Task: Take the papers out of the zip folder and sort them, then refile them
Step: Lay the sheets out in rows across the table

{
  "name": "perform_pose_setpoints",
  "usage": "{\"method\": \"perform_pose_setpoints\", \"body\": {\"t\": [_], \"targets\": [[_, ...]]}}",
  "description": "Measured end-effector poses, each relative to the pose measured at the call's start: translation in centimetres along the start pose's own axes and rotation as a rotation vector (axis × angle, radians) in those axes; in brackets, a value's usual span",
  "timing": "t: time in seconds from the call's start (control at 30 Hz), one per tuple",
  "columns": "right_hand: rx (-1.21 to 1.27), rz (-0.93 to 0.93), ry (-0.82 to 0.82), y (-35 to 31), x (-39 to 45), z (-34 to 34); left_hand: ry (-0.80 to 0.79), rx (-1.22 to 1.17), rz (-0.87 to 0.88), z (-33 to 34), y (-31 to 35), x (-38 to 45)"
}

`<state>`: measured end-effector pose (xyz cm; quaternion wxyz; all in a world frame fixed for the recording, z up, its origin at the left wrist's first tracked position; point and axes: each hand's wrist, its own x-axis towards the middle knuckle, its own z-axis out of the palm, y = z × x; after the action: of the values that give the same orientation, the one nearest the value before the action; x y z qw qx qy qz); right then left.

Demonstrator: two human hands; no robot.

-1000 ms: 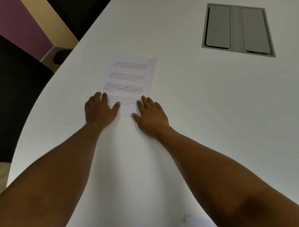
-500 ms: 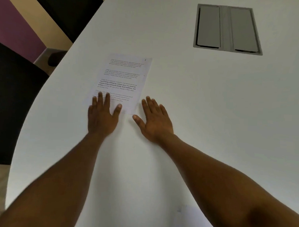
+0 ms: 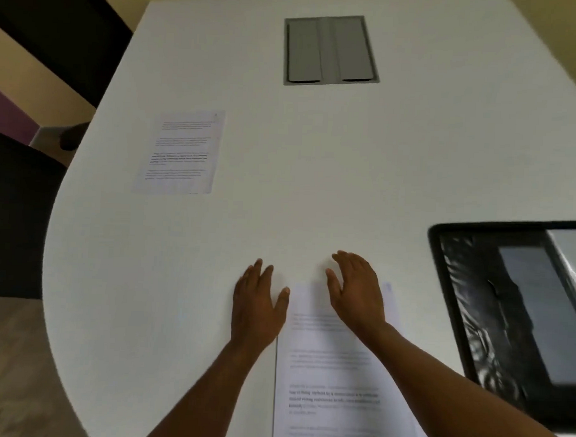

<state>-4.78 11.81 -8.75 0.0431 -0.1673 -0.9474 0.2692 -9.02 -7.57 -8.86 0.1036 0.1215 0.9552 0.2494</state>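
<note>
One printed sheet (image 3: 180, 152) lies alone at the far left of the white table (image 3: 316, 153). A stack of printed papers (image 3: 329, 378) lies near the front edge. My left hand (image 3: 258, 303) is flat beside the stack's top left corner, fingers straight, thumb at the paper's edge. My right hand (image 3: 356, 287) hovers over the stack's top edge with relaxed fingers, holding nothing. The black zip folder (image 3: 494, 310) lies to the right of the stack, its clear pocket showing a grey sheet.
A grey cable hatch (image 3: 330, 50) is set into the table at the back. The table's curved left edge drops to dark chairs (image 3: 13, 213) and the floor. Bare tabletop lies between the single sheet and the folder.
Both hands left the single sheet and drew back toward me to the near stack. The view tilted, bringing the stack and the zip folder into sight.
</note>
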Motion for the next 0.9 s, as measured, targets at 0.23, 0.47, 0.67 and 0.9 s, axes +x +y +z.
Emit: {"method": "perform_pose_setpoints", "body": {"t": [0.23, 0.47, 0.67, 0.9], "targets": [[0.103, 0.191, 0.056, 5.3, -13.1, -2.0, -0.125, 0.010, 0.071, 3.1, 2.5, -11.1], [0.150, 0.388, -0.133, 7.1, -19.8, -2.8, -0.291, 0.038, 0.190, 5.3, 5.0, -15.4], [0.260, 0.540, -0.255, 7.2, -20.3, -2.6, -0.445, 0.081, 0.104, 6.3, 7.5, -16.2], [0.246, 0.585, -0.243, 6.7, -21.0, -2.9, -0.436, 0.094, 0.051, 6.5, 8.4, -16.2]]}}
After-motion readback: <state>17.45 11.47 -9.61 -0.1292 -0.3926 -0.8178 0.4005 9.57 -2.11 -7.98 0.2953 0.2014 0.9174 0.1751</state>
